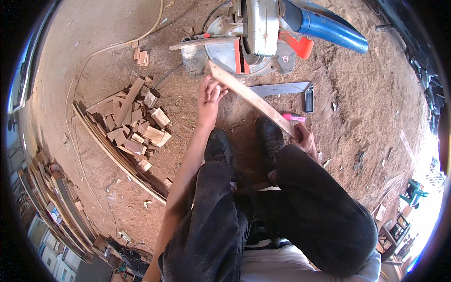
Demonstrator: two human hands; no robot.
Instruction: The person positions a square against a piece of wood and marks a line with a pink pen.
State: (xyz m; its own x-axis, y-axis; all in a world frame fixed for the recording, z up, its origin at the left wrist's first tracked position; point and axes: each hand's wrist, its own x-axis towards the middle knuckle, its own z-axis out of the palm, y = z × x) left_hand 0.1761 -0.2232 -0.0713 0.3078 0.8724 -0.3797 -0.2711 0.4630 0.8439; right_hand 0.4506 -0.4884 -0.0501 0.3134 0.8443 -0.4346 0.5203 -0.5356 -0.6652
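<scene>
A pale wooden strip (256,101) slants across in front of me, its far end over the front edge of a miter saw (230,55). My right hand (306,140) is closed around the strip's near end, beside my right knee. My left hand (210,99) is just under the far end, its fingers apart and slightly bent; whether a fingertip touches the wood is hard to tell. Another thin strip (203,43) lies across the saw's table. Beyond the held strip, a try square (282,89) rests on the ground, and a pink marker (294,117) lies partly behind the wood.
Left of my feet is a heap of wood offcuts (136,122), bordered by long thin strips (117,152). A few small blocks (141,56) sit farther off. A pale cable (84,61) curves over the dusty ground. More boards (61,202) are stacked at far left.
</scene>
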